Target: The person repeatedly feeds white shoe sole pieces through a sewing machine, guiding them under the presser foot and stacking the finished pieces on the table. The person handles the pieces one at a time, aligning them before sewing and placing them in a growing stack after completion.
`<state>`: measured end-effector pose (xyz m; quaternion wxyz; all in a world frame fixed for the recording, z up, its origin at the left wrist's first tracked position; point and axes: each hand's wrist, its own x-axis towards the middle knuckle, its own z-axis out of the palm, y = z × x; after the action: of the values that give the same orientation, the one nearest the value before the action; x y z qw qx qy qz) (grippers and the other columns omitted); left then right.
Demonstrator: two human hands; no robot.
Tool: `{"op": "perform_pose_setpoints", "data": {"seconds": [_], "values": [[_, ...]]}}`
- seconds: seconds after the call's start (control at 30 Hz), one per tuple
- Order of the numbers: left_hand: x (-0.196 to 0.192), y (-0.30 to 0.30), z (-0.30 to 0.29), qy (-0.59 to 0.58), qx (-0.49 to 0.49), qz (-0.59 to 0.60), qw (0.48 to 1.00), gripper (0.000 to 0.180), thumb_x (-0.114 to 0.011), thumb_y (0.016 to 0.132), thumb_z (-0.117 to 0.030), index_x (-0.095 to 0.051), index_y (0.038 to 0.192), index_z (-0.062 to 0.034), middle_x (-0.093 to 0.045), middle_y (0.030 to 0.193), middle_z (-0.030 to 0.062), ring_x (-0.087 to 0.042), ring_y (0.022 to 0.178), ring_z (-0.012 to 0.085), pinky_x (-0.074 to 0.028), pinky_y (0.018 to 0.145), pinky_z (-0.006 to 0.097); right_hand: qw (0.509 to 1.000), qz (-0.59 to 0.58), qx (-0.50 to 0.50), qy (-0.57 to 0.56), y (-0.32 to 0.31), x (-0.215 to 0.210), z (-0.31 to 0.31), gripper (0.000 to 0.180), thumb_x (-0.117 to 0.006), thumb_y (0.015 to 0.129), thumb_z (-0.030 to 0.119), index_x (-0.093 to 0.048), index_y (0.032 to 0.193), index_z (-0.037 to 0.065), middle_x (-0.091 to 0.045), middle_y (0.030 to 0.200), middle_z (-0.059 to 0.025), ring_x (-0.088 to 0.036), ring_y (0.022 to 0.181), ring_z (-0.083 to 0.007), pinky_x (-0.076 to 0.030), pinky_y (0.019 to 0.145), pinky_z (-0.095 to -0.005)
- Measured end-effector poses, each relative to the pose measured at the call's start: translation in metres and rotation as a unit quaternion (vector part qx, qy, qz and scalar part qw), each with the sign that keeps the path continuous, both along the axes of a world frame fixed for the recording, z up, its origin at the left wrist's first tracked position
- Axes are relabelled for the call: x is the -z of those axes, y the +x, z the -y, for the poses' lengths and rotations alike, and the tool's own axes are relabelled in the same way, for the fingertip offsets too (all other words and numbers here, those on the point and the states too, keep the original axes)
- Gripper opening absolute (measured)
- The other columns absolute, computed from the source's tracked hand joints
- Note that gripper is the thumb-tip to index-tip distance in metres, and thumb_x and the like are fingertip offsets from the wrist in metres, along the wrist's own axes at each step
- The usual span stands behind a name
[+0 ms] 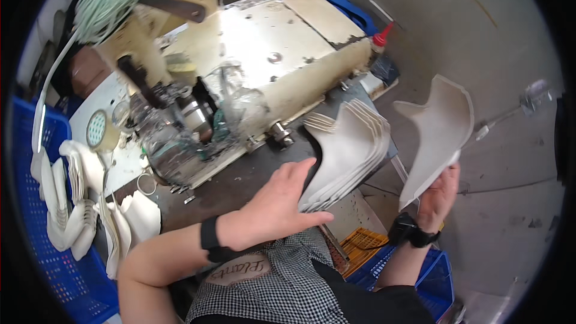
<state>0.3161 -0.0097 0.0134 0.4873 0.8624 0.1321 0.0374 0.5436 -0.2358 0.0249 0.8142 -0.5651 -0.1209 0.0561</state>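
Note:
My right hand [440, 195], on the right, has its fingers closed on the lower edge of a white shoe-upper piece [443, 125]. That piece is thin and curved, with a pointed tab, and is held up off the table. My left hand [279, 198] is open, thumb and fingers apart, with nothing in it. Close to its fingertips lies a neat stack of matching white pieces [351, 150] at the table's front right. Whether the fingers touch the stack I cannot tell.
A cream sewing-type machine [318, 78] with a plastic-wrapped head fills the table's middle. Folded white pieces [78, 198] hang over a blue crate [66, 276] at left. A tape roll [102, 132], a red-capped bottle [382, 37] and a yellow basket [363, 249] are around.

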Motion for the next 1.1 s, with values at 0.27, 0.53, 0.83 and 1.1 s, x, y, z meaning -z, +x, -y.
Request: {"op": "perform_pose_setpoints", "data": {"seconds": [0.27, 0.53, 0.83, 1.1], "values": [[0.037, 0.057, 0.039, -0.003, -0.011, -0.020, 1.000, 0.093, -0.073, 0.073, -0.020, -0.017, 0.145, 0.0008, -0.037, 0.134, 0.0297, -0.041, 0.125, 0.0427, -0.036, 0.105, 0.043, 0.963, -0.228, -0.046, 0.137, -0.005, 0.104, 0.004, 0.025, -0.052, 0.091, 0.001, -0.050, 0.116, 0.004, -0.062, 0.110, -0.0099, -0.063, 0.099, -0.0197, -0.053, 0.089, -0.0351], [0.042, 0.059, 0.041, 0.003, -0.008, 0.035, 0.999, 0.087, -0.068, 0.073, -0.016, -0.021, 0.142, 0.0063, -0.040, 0.133, 0.0296, -0.043, 0.123, 0.0433, -0.036, 0.103, 0.046, 0.964, -0.214, -0.143, -0.064, -0.047, 0.102, -0.036, 0.040, -0.056, 0.092, 0.003, -0.043, 0.130, 0.005, -0.065, 0.098, -0.0009, -0.061, 0.081, -0.0077, -0.046, 0.064, -0.0203], [0.050, 0.062, 0.041, 0.038, -0.038, 0.076, 0.996, 0.085, -0.068, 0.066, -0.003, -0.028, 0.141, 0.0007, -0.048, 0.124, 0.0266, -0.050, 0.112, 0.0433, -0.043, 0.096, 0.045, 0.916, -0.171, -0.293, -0.214, -0.030, 0.090, -0.049, 0.038, -0.058, 0.090, 0.005, -0.042, 0.125, -0.001, -0.062, 0.086, 0.0002, -0.055, 0.067, -0.0042, -0.045, 0.056, -0.0209], [0.048, 0.053, 0.040, 0.063, -0.052, 0.061, 0.995, 0.083, -0.065, 0.064, 0.001, -0.030, 0.139, -0.0008, -0.048, 0.125, 0.0257, -0.052, 0.108, 0.0411, -0.045, 0.093, 0.043, 0.950, -0.020, -0.103, -0.293, -0.059, 0.085, -0.059, 0.026, -0.053, 0.089, -0.001, -0.039, 0.111, -0.004, -0.057, 0.066, -0.0053, -0.053, 0.046, -0.0098, -0.042, 0.041, -0.0214]]}}
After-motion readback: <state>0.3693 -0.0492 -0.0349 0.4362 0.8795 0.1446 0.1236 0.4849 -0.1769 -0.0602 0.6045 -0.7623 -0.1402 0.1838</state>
